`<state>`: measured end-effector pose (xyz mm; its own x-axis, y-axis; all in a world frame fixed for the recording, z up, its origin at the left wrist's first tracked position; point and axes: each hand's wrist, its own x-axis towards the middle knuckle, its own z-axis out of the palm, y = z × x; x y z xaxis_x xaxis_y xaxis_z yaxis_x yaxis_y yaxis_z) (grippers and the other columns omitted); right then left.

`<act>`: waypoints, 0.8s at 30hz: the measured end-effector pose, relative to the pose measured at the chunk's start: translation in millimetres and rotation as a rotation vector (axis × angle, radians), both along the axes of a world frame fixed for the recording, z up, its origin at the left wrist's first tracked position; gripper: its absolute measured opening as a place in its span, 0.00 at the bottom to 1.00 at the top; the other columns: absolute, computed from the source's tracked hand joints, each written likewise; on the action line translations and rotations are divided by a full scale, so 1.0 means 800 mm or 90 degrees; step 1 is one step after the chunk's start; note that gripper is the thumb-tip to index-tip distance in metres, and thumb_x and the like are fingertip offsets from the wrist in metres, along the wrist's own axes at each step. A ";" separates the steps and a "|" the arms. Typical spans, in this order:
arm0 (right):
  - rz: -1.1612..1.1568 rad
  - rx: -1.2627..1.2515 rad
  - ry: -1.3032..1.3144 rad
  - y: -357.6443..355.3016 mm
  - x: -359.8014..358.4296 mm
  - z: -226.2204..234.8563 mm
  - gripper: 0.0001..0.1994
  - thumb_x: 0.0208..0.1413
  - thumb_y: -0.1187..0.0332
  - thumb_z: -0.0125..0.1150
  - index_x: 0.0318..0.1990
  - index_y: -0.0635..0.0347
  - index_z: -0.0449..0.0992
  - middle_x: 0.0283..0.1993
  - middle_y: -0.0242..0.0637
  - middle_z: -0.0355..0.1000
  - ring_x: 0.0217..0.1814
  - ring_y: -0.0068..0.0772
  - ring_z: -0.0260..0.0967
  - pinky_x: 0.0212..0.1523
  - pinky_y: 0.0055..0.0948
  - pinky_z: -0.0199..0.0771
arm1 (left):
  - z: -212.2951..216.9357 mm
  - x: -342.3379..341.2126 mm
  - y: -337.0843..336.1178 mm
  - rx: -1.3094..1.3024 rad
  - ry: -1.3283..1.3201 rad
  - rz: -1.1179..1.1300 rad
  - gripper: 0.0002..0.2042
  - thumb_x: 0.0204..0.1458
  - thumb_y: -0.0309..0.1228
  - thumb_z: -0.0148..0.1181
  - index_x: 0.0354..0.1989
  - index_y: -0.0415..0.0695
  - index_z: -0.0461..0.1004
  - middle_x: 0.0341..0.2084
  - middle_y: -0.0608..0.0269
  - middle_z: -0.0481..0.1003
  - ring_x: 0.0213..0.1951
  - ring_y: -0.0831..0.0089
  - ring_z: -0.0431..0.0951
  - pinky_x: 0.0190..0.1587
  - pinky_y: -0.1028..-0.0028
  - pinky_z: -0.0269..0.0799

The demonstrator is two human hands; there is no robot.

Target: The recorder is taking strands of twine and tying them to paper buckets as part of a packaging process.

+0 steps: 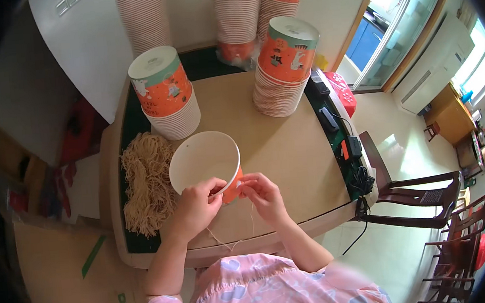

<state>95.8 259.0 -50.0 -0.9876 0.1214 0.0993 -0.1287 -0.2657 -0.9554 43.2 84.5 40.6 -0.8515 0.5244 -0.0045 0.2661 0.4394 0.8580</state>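
Observation:
An open paper bucket (203,157), white inside and orange outside, stands tilted on the table before me. My left hand (197,207) is closed on its near rim, with the thumb and fingers at the edge. Close to the bucket's right outer side, my right hand (264,198) pinches a pale string (252,222) with thumb and fingertips. Below the hands the string hangs in a loop over the table's near edge. To the left of the bucket lies a heap of beige strings (147,182).
Upside-down bucket stacks stand at left (172,94) and right (284,68), with more bucket stacks (237,15) behind. Chargers and cables (353,148) line the right side of the table (288,153). A dark wooden chair (417,195) stands at right.

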 end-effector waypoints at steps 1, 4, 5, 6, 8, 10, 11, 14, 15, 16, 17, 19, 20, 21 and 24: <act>-0.004 -0.008 -0.014 -0.002 0.001 0.007 0.08 0.61 0.78 0.51 0.46 0.68 0.69 0.40 0.36 0.75 0.42 0.24 0.72 0.46 0.25 0.73 | 0.001 -0.001 0.001 -0.004 0.001 0.011 0.10 0.50 0.18 0.56 0.41 0.36 0.74 0.34 0.55 0.79 0.37 0.72 0.80 0.42 0.74 0.77; -0.008 0.014 -0.042 -0.003 0.005 0.026 0.08 0.61 0.79 0.49 0.47 0.66 0.67 0.40 0.37 0.74 0.42 0.24 0.72 0.46 0.25 0.73 | -0.005 -0.007 -0.001 0.048 0.014 0.035 0.08 0.50 0.20 0.56 0.40 0.36 0.74 0.32 0.52 0.79 0.36 0.65 0.82 0.39 0.71 0.77; -0.006 0.047 -0.057 -0.002 0.006 0.029 0.08 0.61 0.80 0.48 0.47 0.66 0.65 0.40 0.37 0.74 0.43 0.24 0.72 0.46 0.25 0.74 | -0.003 -0.009 0.000 0.047 0.013 0.030 0.08 0.50 0.20 0.56 0.40 0.36 0.74 0.32 0.52 0.79 0.36 0.65 0.82 0.39 0.71 0.77; -0.010 0.045 -0.058 -0.002 0.007 0.028 0.08 0.61 0.80 0.48 0.47 0.66 0.65 0.40 0.37 0.74 0.43 0.24 0.72 0.46 0.25 0.74 | 0.001 -0.011 0.001 0.042 -0.013 0.037 0.08 0.50 0.20 0.56 0.39 0.35 0.74 0.31 0.52 0.79 0.36 0.66 0.82 0.39 0.71 0.77; 0.029 0.110 0.024 -0.005 0.009 0.027 0.07 0.61 0.81 0.49 0.45 0.65 0.67 0.40 0.38 0.74 0.42 0.24 0.72 0.44 0.24 0.74 | 0.002 -0.011 0.004 0.035 -0.039 0.046 0.07 0.50 0.20 0.57 0.39 0.35 0.75 0.31 0.53 0.79 0.36 0.66 0.81 0.39 0.71 0.77; 0.051 0.126 0.017 -0.008 0.012 0.035 0.06 0.60 0.81 0.51 0.43 0.66 0.68 0.40 0.37 0.75 0.42 0.24 0.73 0.43 0.24 0.75 | 0.000 -0.010 0.008 0.053 -0.038 0.043 0.08 0.50 0.20 0.57 0.39 0.35 0.74 0.30 0.53 0.79 0.35 0.67 0.81 0.40 0.72 0.77; 0.022 0.128 0.038 -0.011 0.013 0.039 0.05 0.59 0.81 0.52 0.41 0.66 0.69 0.40 0.37 0.75 0.41 0.23 0.72 0.42 0.23 0.74 | 0.000 -0.009 0.011 0.053 -0.038 0.043 0.08 0.50 0.20 0.57 0.39 0.35 0.74 0.30 0.53 0.79 0.35 0.67 0.81 0.40 0.72 0.77; -0.043 0.176 0.081 -0.013 0.013 0.041 0.04 0.56 0.82 0.55 0.38 0.66 0.71 0.40 0.38 0.75 0.38 0.21 0.71 0.38 0.20 0.71 | -0.001 -0.006 0.012 0.030 -0.040 0.029 0.09 0.51 0.18 0.56 0.41 0.34 0.74 0.32 0.57 0.79 0.36 0.76 0.79 0.40 0.76 0.77; -0.080 0.223 0.102 -0.013 0.013 0.041 0.04 0.55 0.83 0.57 0.36 0.66 0.72 0.39 0.38 0.75 0.36 0.20 0.70 0.36 0.18 0.69 | -0.003 -0.006 0.011 0.033 -0.021 0.025 0.10 0.51 0.18 0.55 0.42 0.33 0.74 0.33 0.57 0.79 0.36 0.76 0.79 0.41 0.76 0.77; -0.079 0.224 0.104 -0.014 0.013 0.037 0.04 0.55 0.83 0.57 0.36 0.66 0.72 0.39 0.38 0.75 0.36 0.20 0.70 0.36 0.18 0.69 | -0.004 -0.007 0.012 0.037 -0.002 0.019 0.11 0.51 0.18 0.55 0.44 0.33 0.74 0.33 0.57 0.79 0.37 0.75 0.79 0.41 0.76 0.77; -0.135 0.212 0.125 -0.015 0.012 0.029 0.05 0.54 0.84 0.58 0.35 0.65 0.73 0.39 0.38 0.75 0.35 0.19 0.69 0.35 0.18 0.68 | -0.003 -0.006 0.014 0.038 -0.001 0.020 0.11 0.51 0.18 0.55 0.44 0.33 0.74 0.33 0.57 0.79 0.37 0.75 0.79 0.41 0.76 0.77; -0.189 0.199 0.148 -0.016 0.012 0.024 0.06 0.52 0.85 0.59 0.34 0.65 0.73 0.39 0.38 0.75 0.34 0.18 0.68 0.33 0.17 0.66 | 0.000 -0.005 0.016 0.048 -0.012 0.018 0.13 0.51 0.18 0.54 0.46 0.33 0.73 0.34 0.56 0.79 0.37 0.75 0.79 0.41 0.76 0.76; -0.222 0.203 0.173 -0.016 0.012 0.024 0.06 0.50 0.83 0.62 0.33 0.63 0.74 0.37 0.37 0.76 0.34 0.21 0.69 0.31 0.19 0.67 | 0.001 -0.005 0.017 0.048 -0.012 0.019 0.13 0.51 0.18 0.54 0.46 0.33 0.73 0.34 0.56 0.79 0.37 0.75 0.79 0.41 0.76 0.76; -0.255 0.206 0.198 -0.016 0.013 0.025 0.07 0.48 0.82 0.64 0.32 0.62 0.74 0.36 0.35 0.77 0.33 0.23 0.70 0.30 0.21 0.67 | 0.002 -0.005 0.018 0.047 -0.010 0.020 0.13 0.51 0.18 0.54 0.46 0.33 0.73 0.34 0.56 0.79 0.37 0.75 0.79 0.41 0.76 0.76; -0.250 0.218 0.220 -0.018 0.015 0.030 0.08 0.46 0.83 0.65 0.31 0.61 0.75 0.36 0.36 0.76 0.34 0.25 0.71 0.30 0.22 0.67 | 0.005 -0.005 0.017 0.044 -0.008 0.022 0.14 0.51 0.19 0.55 0.47 0.33 0.73 0.34 0.55 0.79 0.37 0.75 0.79 0.40 0.76 0.76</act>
<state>107.4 244.7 -26.4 -0.7798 0.3731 0.5027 -0.4717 0.1778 -0.8636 38.9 98.4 44.3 -0.8690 0.4944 0.0197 0.2407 0.3876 0.8898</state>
